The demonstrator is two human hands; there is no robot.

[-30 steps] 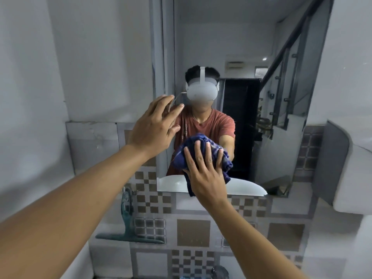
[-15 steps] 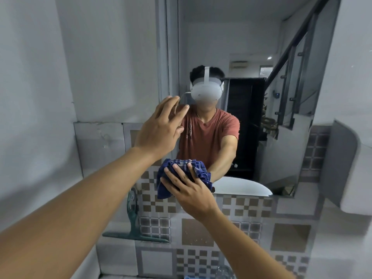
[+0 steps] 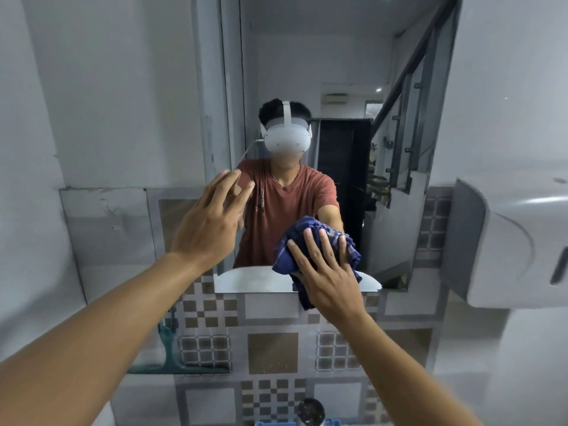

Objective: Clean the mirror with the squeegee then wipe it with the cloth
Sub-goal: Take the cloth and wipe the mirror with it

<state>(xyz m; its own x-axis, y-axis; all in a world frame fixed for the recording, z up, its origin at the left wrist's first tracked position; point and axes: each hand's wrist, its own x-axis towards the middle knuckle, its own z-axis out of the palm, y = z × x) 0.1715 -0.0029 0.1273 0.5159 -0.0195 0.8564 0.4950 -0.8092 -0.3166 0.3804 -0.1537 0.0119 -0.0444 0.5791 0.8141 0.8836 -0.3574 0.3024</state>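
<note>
Your right hand (image 3: pixel 329 272) has carried the cloth (image 3: pixel 287 252) across the bottom of the mirror (image 3: pixel 338 72). Half a second ago it sat at the lower left corner, down on the bottom edge. Now it is over at the lower right part of the glass, a little higher, with a loose tail of fabric hanging past the bottom edge onto the tiles (image 3: pixel 272 353). That reads as a side-to-side wiping stroke, so you are in the second half of the job, the cloth pass. The squeegee (image 3: pixel 190 369) lies set down on the ledge at lower left, well apart from both hands, which fits.

The right hand is flat and wide, fingers straight and spread over the bunched cloth, pressing it against the glass rather than gripping it (only the palm pins the fabric, so a fast stroke could let it slip out).

Your left hand (image 3: pixel 209 222) has kept to the same place by the mirror's left edge, fingers straight and fanned, holding nothing. Whether its fingertips touch the glass I cannot tell.

The cloth has worked only the lower band in these moments; judging by that, the upper glass may yet need its pass.
</note>
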